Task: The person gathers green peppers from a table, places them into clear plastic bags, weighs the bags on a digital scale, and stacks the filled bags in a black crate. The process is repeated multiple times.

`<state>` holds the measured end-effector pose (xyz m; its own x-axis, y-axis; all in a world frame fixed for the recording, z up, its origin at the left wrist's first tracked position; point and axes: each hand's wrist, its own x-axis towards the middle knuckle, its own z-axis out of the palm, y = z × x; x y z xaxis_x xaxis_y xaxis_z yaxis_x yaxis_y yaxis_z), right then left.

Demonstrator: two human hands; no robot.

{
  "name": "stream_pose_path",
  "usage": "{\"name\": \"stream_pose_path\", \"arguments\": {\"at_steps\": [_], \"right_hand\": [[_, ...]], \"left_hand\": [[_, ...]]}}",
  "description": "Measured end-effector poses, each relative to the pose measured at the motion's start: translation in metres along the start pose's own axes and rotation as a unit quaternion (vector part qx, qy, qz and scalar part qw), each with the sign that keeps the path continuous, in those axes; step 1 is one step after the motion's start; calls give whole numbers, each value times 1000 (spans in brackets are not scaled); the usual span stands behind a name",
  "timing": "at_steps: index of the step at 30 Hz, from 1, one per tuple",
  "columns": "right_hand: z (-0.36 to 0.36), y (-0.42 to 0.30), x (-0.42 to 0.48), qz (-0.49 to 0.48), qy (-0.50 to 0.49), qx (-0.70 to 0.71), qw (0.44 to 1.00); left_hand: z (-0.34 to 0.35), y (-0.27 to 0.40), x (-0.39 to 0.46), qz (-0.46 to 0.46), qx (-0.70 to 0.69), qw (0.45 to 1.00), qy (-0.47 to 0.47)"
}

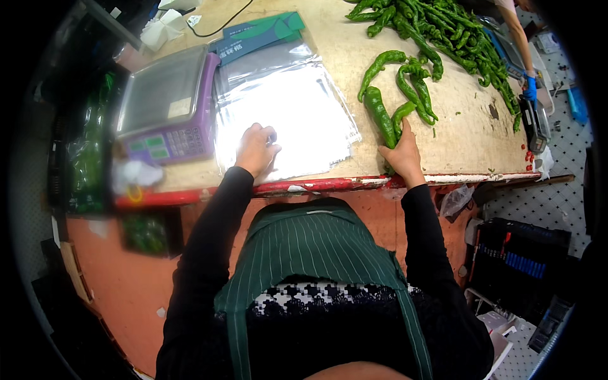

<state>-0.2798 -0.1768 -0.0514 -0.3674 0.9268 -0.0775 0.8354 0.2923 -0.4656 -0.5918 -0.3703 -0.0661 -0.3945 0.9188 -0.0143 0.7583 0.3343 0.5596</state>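
My left hand point(257, 149) rests on a stack of clear plastic bags point(289, 114), its fingers curled; glare hides whether it pinches a bag. My right hand point(403, 154) is closed around the lower ends of long green peppers point(379, 114) near the table's front edge. Beyond it lie several loose green peppers point(417, 92), some curved, touching or close to the held ones. A large heap of green peppers point(446, 33) covers the back right of the table. Left of the bags stands a purple digital scale point(164, 104) with a clear cover.
The wooden tabletop point(475, 142) ends in a worn red edge. Green printed sheets point(266, 35) overlap the bags' far end. A crumpled white item point(137, 175) lies at the front left. At the right, another person's blue-gloved hand point(530, 90) is beside a dark device point(536, 126).
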Motion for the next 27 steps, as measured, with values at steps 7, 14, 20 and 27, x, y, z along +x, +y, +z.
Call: {"name": "stream_pose_path", "arguments": {"at_steps": [7, 14, 20, 27], "right_hand": [[-2, -14, -8, -35, 26, -38, 998], [5, -19, -9, -74, 31, -65, 995], [-29, -20, -10, -56, -34, 378, 923], [-26, -53, -51, -50, -101, 441, 891]], "left_hand": [[-6, 15, 1, 74, -5, 997, 31], [11, 10, 8, 15, -19, 999, -29], [28, -28, 24, 7, -60, 998, -20], [22, -5, 7, 166, 89, 974, 123]]}}
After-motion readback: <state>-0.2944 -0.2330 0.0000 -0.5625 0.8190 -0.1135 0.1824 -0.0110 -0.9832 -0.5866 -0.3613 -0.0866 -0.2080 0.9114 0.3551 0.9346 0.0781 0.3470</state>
